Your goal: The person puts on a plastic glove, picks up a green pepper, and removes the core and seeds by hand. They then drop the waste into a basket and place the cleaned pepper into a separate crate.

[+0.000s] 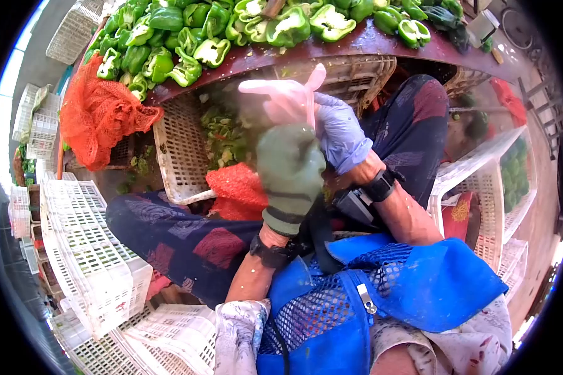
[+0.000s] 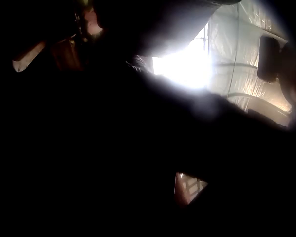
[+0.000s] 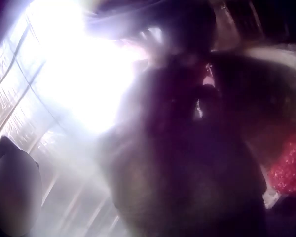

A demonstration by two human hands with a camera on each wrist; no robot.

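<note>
In the head view my left hand (image 1: pixel 291 159) wears a dark green knit glove with a striped cuff. At its finger end is a pink rubber glove (image 1: pixel 284 97), with one glove finger sticking out to the left and another pointing up. My right hand (image 1: pixel 343 131), in a thin lilac glove, pinches the right edge of the pink glove beside the left hand. Both hands are held together over the lap, just short of the pepper-covered table. The left wrist view is almost all dark, and the right wrist view is blurred and glaring.
Halved green peppers (image 1: pixel 288 28) heap on the dark red table (image 1: pixel 363 53). A red mesh bag (image 1: pixel 106 119) hangs at its left corner. Below stands a crate (image 1: pixel 181 153) of green scraps beside a second red mesh bag (image 1: pixel 238 190). White crates (image 1: pixel 87 244) flank both sides.
</note>
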